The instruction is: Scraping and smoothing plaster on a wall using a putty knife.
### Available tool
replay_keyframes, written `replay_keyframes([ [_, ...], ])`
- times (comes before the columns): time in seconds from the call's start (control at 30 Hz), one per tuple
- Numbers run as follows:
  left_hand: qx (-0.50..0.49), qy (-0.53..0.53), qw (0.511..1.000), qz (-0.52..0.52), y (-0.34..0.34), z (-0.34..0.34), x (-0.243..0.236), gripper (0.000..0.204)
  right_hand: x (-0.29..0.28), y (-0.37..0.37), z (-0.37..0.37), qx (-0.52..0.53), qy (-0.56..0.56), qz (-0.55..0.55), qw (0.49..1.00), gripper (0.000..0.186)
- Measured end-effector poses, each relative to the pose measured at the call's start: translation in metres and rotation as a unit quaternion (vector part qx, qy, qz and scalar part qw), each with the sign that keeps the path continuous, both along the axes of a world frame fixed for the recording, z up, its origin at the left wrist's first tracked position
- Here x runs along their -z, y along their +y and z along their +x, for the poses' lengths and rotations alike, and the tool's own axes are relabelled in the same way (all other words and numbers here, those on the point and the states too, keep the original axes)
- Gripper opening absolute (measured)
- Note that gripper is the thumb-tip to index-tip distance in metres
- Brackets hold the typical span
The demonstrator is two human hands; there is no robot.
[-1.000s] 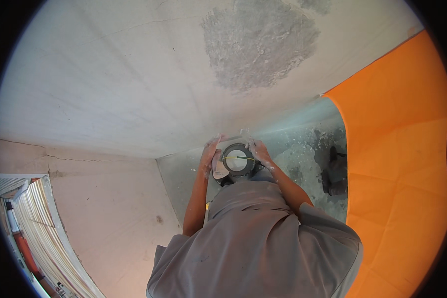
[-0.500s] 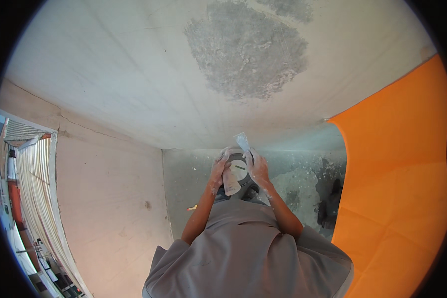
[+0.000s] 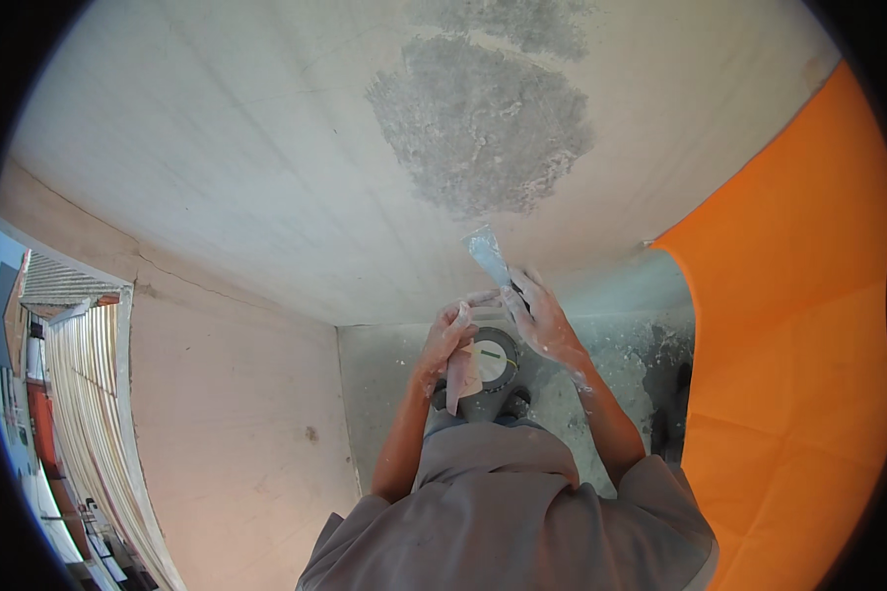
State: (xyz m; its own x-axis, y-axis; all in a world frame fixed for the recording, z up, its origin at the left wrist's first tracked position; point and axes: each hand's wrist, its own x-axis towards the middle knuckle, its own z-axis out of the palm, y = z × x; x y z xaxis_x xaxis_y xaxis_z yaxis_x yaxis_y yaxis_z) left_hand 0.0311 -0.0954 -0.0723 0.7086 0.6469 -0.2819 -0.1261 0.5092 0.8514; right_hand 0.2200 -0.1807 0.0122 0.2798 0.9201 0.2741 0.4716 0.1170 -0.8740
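Observation:
My right hand (image 3: pixel 544 320), dusted with white, is closed on the handle of a putty knife (image 3: pixel 487 251). Its blade points up and away, a little below a rough grey patch (image 3: pixel 478 128) on the pale wall. My left hand (image 3: pixel 448 340), also dusty, grips a flat, pale pinkish piece (image 3: pixel 457 376) that hangs below the fingers; I cannot make out its kind. Both hands are raised close together over a round, dark-rimmed bucket (image 3: pixel 493 362) with a whitish top and a short dark bar across it.
An orange sheet (image 3: pixel 788 325) hangs along the right side. On the left is a side wall (image 3: pixel 237 424) with a crack, beside a window opening (image 3: pixel 84 374). My shoes (image 3: pixel 517 402) stand near the bucket on a grey floor (image 3: pixel 601 394) spattered with white.
My right hand has moved up and right, bringing the putty knife nearer the grey patch. The pinkish piece in my left hand has turned and shows narrower. The whole view has shifted slightly.

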Motion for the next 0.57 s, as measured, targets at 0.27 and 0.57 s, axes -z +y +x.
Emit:
replay_keyframes([
  [0.27,-0.062,0.072,0.992,-0.087,-0.047,0.028,0.022,0.057,0.041,-0.041,-0.083,0.15,-0.026,-0.039,0.988,0.047],
  [0.57,-0.068,0.156,0.943,-0.286,0.012,-0.022,0.101,0.077,0.087,-0.059,-0.137,0.065,0.108,-0.038,0.991,0.091],
])
